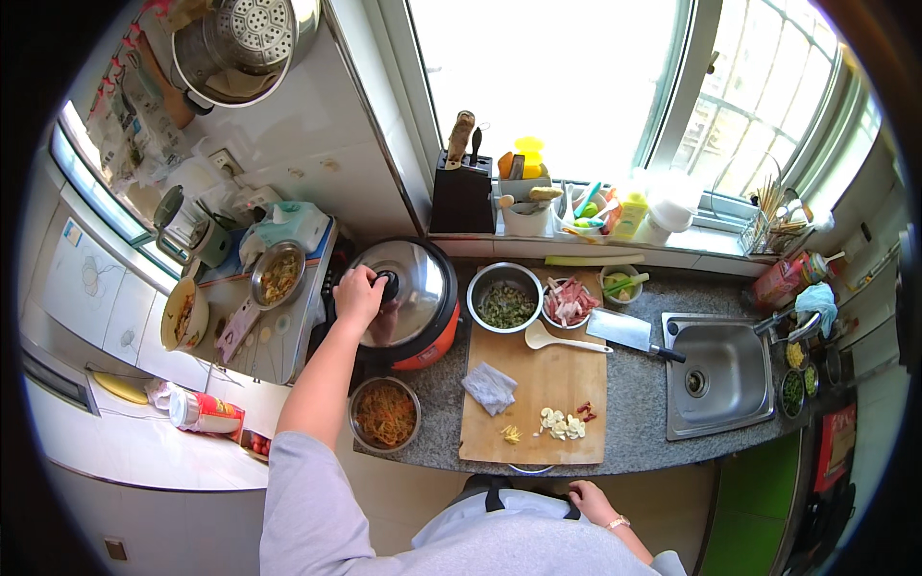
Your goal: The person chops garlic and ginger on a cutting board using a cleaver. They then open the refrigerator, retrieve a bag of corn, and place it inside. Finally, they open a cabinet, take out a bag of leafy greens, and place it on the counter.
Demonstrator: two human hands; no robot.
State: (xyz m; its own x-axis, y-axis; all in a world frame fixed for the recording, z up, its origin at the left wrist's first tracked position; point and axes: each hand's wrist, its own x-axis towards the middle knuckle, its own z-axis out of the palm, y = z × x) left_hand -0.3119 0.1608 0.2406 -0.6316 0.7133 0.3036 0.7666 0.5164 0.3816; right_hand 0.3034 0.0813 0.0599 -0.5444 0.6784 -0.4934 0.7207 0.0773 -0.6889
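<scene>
My left hand (pixel 358 294) grips the black knob (pixel 387 286) on the shiny metal lid (pixel 410 277) of an electric cooker with an orange-red body (pixel 430 349). The lid sits on the cooker. Low by my waist, my right hand (pixel 592 502) hangs loosely curled past the counter's front edge, with nothing visible in it. Close to the cooker stands a steel bowl of shredded vegetables (pixel 385 416). On the wooden cutting board (pixel 533 374) lie a folded cloth (pixel 490 387), sliced garlic (pixel 562 425), dried red chilli pieces (pixel 587 411) and yellow shreds, perhaps ginger (pixel 511 433).
Behind the board are a bowl of chopped greens (pixel 504 304), sliced meat (pixel 569 302) and a white ladle (pixel 562 340). A cleaver (pixel 621 330) points its handle at the sink (pixel 720 381). A knife block (pixel 461 191) stands by the window. Food bowls (pixel 277 277) crowd the left-hand surface.
</scene>
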